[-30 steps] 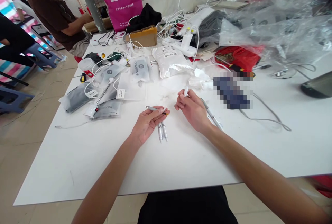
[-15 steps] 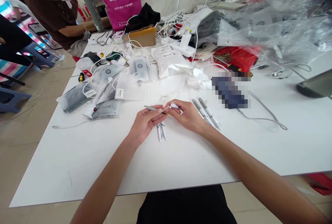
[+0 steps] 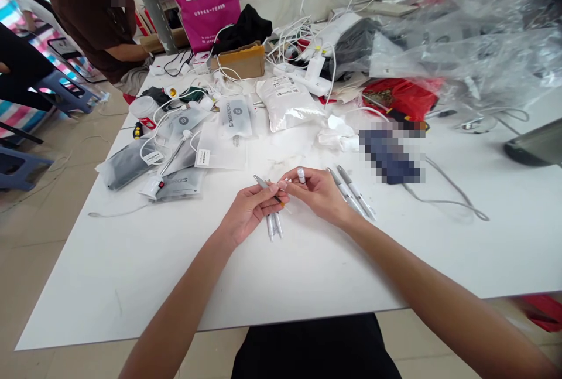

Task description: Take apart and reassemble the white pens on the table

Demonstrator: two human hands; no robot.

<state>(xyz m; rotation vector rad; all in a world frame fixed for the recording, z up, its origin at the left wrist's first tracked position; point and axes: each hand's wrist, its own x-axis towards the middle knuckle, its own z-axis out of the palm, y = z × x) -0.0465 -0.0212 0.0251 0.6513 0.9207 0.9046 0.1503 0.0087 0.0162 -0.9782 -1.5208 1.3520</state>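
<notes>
My left hand (image 3: 249,210) is closed in a pinch on the grey front part of a pen (image 3: 262,182), its tip pointing up and left and a dark refill end showing below the thumb. My right hand (image 3: 318,193) is closed around a white pen barrel (image 3: 301,176), whose end sticks up between the fingers. The fingertips of both hands meet or nearly meet. White pen parts (image 3: 274,228) lie on the table just below my left hand, partly covered by it. Whole silver and white pens (image 3: 353,194) lie side by side right of my right hand.
Frosted pouches (image 3: 235,118) and a white parcel (image 3: 290,102) lie beyond my hands on the white table (image 3: 109,303). A pixelated dark item (image 3: 389,156) with a cable sits right. Tangled cables (image 3: 292,39) and clear plastic bags (image 3: 461,45) fill the back. A person (image 3: 94,21) is at far left.
The grey pen part in my left hand has tilted more steeply, tip to the upper left. The white barrel in my right hand has turned more upright. Both hands stay in about the same place.
</notes>
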